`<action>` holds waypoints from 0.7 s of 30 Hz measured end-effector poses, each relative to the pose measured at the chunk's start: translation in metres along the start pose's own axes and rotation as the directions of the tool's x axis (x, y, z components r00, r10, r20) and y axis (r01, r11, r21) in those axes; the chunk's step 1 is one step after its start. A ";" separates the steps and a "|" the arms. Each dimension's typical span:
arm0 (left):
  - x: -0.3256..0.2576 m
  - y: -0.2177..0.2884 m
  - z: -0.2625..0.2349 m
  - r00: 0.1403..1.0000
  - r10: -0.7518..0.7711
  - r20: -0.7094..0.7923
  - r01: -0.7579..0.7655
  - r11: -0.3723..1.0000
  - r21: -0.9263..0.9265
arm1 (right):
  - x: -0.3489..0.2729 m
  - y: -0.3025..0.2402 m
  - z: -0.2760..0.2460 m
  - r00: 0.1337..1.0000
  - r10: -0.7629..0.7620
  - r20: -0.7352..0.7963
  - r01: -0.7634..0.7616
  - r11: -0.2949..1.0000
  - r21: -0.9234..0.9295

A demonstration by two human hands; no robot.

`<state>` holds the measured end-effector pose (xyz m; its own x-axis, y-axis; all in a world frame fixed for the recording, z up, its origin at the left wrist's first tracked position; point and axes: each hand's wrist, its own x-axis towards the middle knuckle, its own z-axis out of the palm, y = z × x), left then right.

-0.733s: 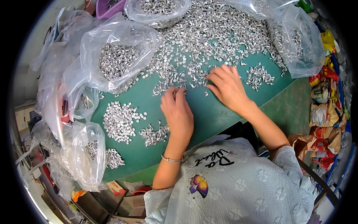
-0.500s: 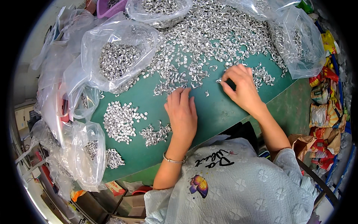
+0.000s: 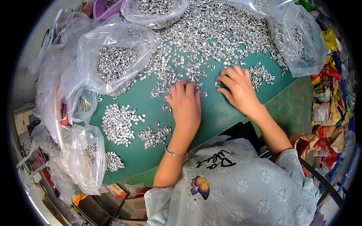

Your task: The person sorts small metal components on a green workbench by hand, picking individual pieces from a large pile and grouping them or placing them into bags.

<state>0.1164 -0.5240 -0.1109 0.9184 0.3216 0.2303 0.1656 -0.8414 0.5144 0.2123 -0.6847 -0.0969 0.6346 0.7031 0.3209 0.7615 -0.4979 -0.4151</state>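
Observation:
A wide heap of small shiny curved metal pieces point(image 3: 211, 28) covers the far part of the green table point(image 3: 151, 165). My left hand point(image 3: 184, 107) is over the near fringe of this heap, fingers stretched forward and apart, tips touching the pieces. A few pieces lie beside its left edge. My right hand point(image 3: 241, 92) is to the right, fingers bent and spread, thumb apart from the index finger. One small metal piece point(image 3: 217, 84) sits at its index fingertip. A small pile of curved pieces point(image 3: 262, 74) lies just beyond that hand. What is under the fingertips is partly hidden.
Left of my left hand are a pile of small round metal pieces point(image 3: 118, 124) and a smaller pile of curved ones point(image 3: 154, 136). Clear plastic bags point(image 3: 88, 67) of metal pieces line the left and far sides. A purple basket point(image 3: 102, 11) stands far left; colourful packages point(image 3: 322, 113) are at right.
The view has shifted slightly. My left hand has moved a little forward on the heap's edge, with a few pieces now beside it. The right hand's fingers have spread slightly.

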 end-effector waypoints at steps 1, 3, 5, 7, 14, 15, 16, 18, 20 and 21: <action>0.001 0.000 0.001 1.000 0.007 -0.011 -0.007 1.000 0.001 | 0.000 0.001 0.004 1.000 0.013 0.025 -0.014 0.999 0.031; 0.001 -0.005 -0.001 0.998 0.031 -0.053 -0.033 0.998 -0.045 | 0.005 0.005 0.004 0.998 0.045 0.047 -0.049 0.995 0.087; -0.001 -0.010 -0.007 0.999 0.026 -0.035 -0.029 0.995 -0.096 | 0.013 0.008 -0.003 0.995 0.071 0.065 -0.079 0.987 0.142; -0.008 -0.010 -0.018 0.999 -0.001 0.052 0.009 0.988 -0.157 | 0.014 0.010 -0.009 0.988 0.009 0.154 -0.027 0.993 0.111; -0.029 0.002 -0.023 0.999 -0.024 -0.034 0.020 0.995 -0.099 | 0.007 0.002 -0.013 0.991 0.043 0.129 -0.058 0.991 0.121; -0.028 0.004 -0.020 0.999 -0.025 -0.022 0.024 0.997 -0.069 | 0.010 -0.005 -0.008 0.992 0.042 0.122 -0.055 0.993 0.100; -0.025 0.005 -0.016 1.000 -0.027 -0.010 0.027 0.999 -0.039 | 0.012 -0.010 -0.003 0.992 0.042 0.115 -0.051 0.996 0.079; -0.026 0.003 -0.012 1.000 -0.021 0.021 0.021 1.000 -0.003 | 0.009 -0.013 0.003 0.980 0.006 0.200 -0.019 0.998 0.063; -0.033 -0.003 -0.011 0.998 -0.006 0.059 0.006 1.000 0.008 | 0.008 -0.015 0.001 0.968 -0.023 0.248 -0.005 0.994 0.113; -0.036 -0.006 -0.012 1.000 0.000 0.000 0.000 1.000 -0.017 | 0.007 -0.015 -0.002 0.979 -0.007 0.204 -0.020 0.991 0.130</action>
<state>0.0780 -0.5253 -0.1118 0.9185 0.3216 0.2300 0.1597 -0.8340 0.5282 0.2050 -0.6733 -0.0868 0.5886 0.7956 0.1435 0.7252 -0.4411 -0.5288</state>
